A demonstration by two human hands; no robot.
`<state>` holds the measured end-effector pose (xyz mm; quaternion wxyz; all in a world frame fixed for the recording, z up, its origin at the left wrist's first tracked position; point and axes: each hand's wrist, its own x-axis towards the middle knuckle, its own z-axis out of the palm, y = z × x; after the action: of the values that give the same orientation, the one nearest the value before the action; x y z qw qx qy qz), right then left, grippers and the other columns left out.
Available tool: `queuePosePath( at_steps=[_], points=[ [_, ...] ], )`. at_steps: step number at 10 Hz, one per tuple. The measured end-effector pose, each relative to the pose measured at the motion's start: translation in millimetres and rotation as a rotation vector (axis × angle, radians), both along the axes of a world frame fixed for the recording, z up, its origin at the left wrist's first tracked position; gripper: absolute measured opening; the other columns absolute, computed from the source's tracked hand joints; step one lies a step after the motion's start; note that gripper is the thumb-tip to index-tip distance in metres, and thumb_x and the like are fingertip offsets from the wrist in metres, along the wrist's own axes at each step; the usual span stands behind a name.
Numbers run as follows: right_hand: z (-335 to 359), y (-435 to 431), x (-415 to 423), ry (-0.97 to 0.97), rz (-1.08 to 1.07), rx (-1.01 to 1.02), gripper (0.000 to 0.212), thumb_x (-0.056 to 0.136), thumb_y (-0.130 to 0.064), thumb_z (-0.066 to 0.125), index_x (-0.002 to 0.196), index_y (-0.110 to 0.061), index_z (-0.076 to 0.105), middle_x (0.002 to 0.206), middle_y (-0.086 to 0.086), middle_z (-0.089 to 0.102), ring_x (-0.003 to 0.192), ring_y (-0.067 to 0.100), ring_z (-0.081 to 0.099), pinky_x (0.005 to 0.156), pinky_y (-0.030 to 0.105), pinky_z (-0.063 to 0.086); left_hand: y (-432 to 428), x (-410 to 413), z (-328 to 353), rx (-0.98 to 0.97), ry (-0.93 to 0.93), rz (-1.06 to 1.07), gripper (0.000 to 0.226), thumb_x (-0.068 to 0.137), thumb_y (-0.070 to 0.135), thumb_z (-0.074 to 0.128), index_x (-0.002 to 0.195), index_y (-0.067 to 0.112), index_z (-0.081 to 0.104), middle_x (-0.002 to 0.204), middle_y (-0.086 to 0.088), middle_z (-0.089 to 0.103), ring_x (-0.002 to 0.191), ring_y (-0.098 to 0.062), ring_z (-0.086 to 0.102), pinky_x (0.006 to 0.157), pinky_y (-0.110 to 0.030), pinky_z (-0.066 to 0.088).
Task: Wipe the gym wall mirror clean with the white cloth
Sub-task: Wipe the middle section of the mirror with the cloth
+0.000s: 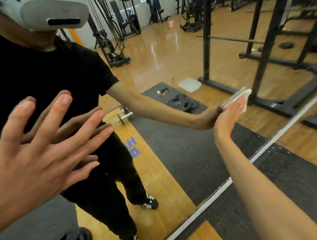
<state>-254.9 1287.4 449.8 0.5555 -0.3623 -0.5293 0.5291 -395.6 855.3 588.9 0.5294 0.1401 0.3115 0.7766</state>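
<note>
Black weight plates (180, 103) lie on a dark rubber mat (173, 142) over wooden floor (169, 53). Just beyond them sits a white shallow tray (189, 85); right of them stands a black rack frame (206, 46), left a steel bar end (126, 117), far beyond a pink cup (171, 24)

Reversed blue letters (132, 147), "H" legible, on floor (156, 173) in mirror (169, 53)

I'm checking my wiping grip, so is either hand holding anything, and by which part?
The right hand presses the white cloth flat against the mirror under straight fingers, not gripping it. The left hand rests spread on the glass, empty.
</note>
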Motion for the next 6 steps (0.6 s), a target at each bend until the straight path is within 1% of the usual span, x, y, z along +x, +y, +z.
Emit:
queuePosePath(
  at_steps=[1, 2, 3, 4, 5, 6],
  points=[
    [20.8, -45.5, -15.5, 0.029, -0.045, -0.158, 0.055, 0.115, -0.04, 0.018, 0.167, -0.027, 0.004, 0.176, 0.0, -0.004, 0.162, 0.019, -0.006, 0.131, 0.041, -0.001, 3.9, 1.8, -2.0, -0.083, 0.141, 0.008, 0.07, 0.095, 0.042, -0.033, 0.164, 0.037, -0.022, 0.174, -0.014, -0.022, 0.162, -0.04, -0.011, 0.119, -0.076, -0.004],
    [-11.8, -178.9, -27.7, -0.141, 0.006, 0.02, 0.053, 0.111, -0.05, 0.012, 0.161, -0.044, -0.002, 0.173, -0.011, -0.015, 0.162, 0.016, -0.012, 0.129, 0.031, -0.005, 3.8, -18.4, 2.4, -0.19, 0.266, -0.011, 0.097, 0.075, 0.069, -0.046, 0.165, 0.043, -0.017, 0.176, -0.01, -0.018, 0.162, -0.04, -0.013, 0.109, -0.08, -0.017],
    [-63.7, -314.8, -24.9, -0.213, 0.173, 0.168, 0.059, 0.114, -0.037, 0.015, 0.168, -0.026, -0.006, 0.176, 0.008, -0.01, 0.163, 0.033, -0.007, 0.132, 0.046, 0.0, -1.6, -9.5, 7.1, -0.192, 0.27, -0.043, 0.101, 0.074, 0.073, -0.045, 0.165, 0.044, -0.013, 0.176, -0.009, -0.017, 0.162, -0.04, -0.013, 0.11, -0.078, -0.019],
    [-84.9, -320.5, -17.3, -0.244, 0.199, 0.236, 0.059, 0.115, -0.044, 0.011, 0.168, -0.028, -0.007, 0.176, 0.008, -0.008, 0.162, 0.035, -0.004, 0.131, 0.043, 0.001, -2.4, -15.9, -1.6, -0.13, 0.182, -0.124, 0.104, 0.072, 0.073, -0.047, 0.165, 0.044, -0.014, 0.176, -0.01, -0.017, 0.161, -0.042, -0.013, 0.11, -0.079, -0.018],
    [-65.4, -210.4, -17.8, -0.144, 0.117, 0.042, 0.055, 0.111, -0.054, 0.009, 0.162, -0.038, -0.007, 0.174, 0.001, -0.015, 0.162, 0.023, -0.009, 0.131, 0.041, -0.001, 2.4, -20.1, 4.6, -0.12, 0.242, -0.163, 0.107, 0.064, 0.076, -0.051, 0.162, 0.047, -0.021, 0.176, -0.01, -0.018, 0.162, -0.042, -0.013, 0.115, -0.08, -0.006],
    [-37.3, -84.4, -14.4, -0.016, 0.049, -0.138, 0.06, 0.112, -0.045, 0.018, 0.164, -0.022, 0.0, 0.175, 0.004, -0.007, 0.162, 0.019, -0.007, 0.132, 0.039, -0.005, 1.8, -16.0, 8.8, -0.141, 0.242, -0.122, 0.081, 0.089, 0.074, -0.028, 0.164, 0.045, -0.017, 0.176, -0.011, -0.017, 0.162, -0.042, -0.011, 0.112, -0.083, -0.006]
  ],
)
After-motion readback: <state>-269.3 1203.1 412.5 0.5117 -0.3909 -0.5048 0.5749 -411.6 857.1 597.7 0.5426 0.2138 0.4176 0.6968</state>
